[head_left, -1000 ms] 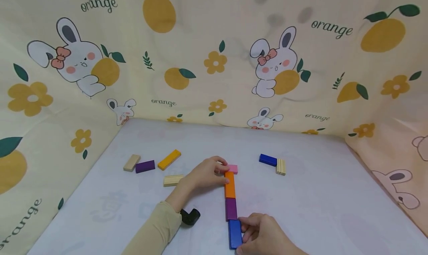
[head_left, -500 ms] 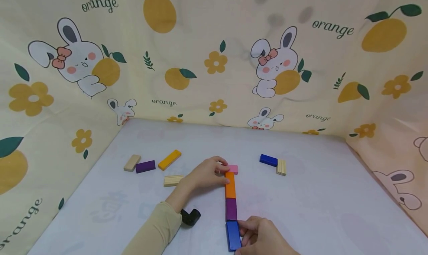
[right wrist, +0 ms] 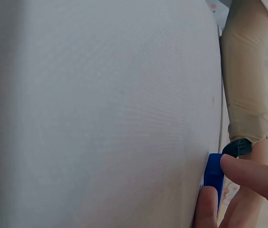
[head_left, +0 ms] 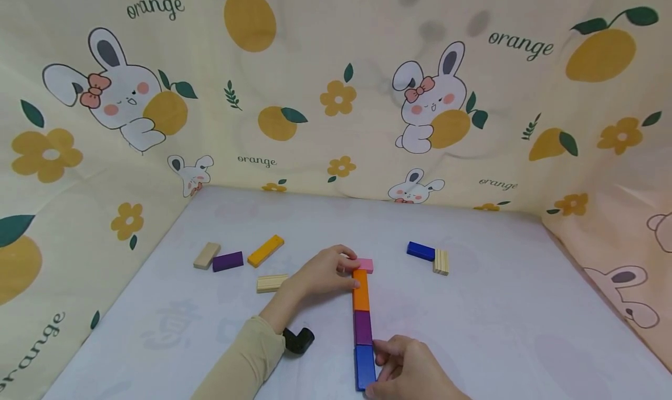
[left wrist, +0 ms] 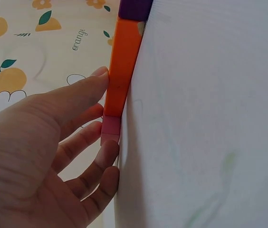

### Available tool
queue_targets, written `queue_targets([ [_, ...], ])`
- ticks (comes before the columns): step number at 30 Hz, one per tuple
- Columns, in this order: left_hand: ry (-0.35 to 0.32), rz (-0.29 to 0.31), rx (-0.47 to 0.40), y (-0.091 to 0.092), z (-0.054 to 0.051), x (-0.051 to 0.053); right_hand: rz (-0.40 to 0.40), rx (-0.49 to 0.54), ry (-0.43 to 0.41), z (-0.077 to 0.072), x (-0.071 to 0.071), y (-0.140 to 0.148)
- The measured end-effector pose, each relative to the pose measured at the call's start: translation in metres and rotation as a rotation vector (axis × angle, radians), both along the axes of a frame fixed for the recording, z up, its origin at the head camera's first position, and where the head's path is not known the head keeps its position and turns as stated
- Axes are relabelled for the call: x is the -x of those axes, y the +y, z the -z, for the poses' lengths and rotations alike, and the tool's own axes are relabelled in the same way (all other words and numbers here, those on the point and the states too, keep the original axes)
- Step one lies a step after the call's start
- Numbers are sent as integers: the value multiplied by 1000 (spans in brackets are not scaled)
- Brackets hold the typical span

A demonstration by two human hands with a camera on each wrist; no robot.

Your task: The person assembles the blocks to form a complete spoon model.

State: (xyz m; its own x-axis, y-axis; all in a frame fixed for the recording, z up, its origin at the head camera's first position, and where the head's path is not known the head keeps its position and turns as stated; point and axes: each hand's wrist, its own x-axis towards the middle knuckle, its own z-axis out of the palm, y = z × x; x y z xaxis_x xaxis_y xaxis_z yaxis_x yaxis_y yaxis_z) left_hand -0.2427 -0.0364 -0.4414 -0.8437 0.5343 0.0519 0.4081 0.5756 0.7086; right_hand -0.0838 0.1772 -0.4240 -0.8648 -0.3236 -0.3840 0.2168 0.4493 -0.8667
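A row of wooden blocks runs toward me: pink (head_left: pixel 366 265), orange (head_left: pixel 361 295), purple (head_left: pixel 363 328) and a blue block (head_left: pixel 364 368) at the near end. My left hand (head_left: pixel 322 274) is at the far end; its bent fingers hold the pink block while the thumb touches the orange block's side, as the left wrist view shows. With thumb at the near end and fingers along the right side, my right hand (head_left: pixel 412 368) grips the blue block. In the right wrist view, part of the blue block (right wrist: pixel 214 166) shows between thumb and finger.
Loose blocks lie left of the row: plain wood (head_left: pixel 207 255), dark purple (head_left: pixel 228 261), yellow-orange (head_left: pixel 266 251) and another plain one (head_left: pixel 271 283), partly behind the left wrist. Back right lie a blue block (head_left: pixel 421 251) and a plain block (head_left: pixel 441 262). A black object (head_left: pixel 299 341) is by the left sleeve.
The blue block in my right hand has shifted left and straightened, then moved up against the purple block, in line with the row. My left hand has stayed in place.
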Motion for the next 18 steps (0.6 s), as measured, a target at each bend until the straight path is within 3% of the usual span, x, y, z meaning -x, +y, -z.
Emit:
queue_targets([
  [18, 20, 13, 4, 0, -1, 0, -11, -5, 2, 0, 3, -2],
])
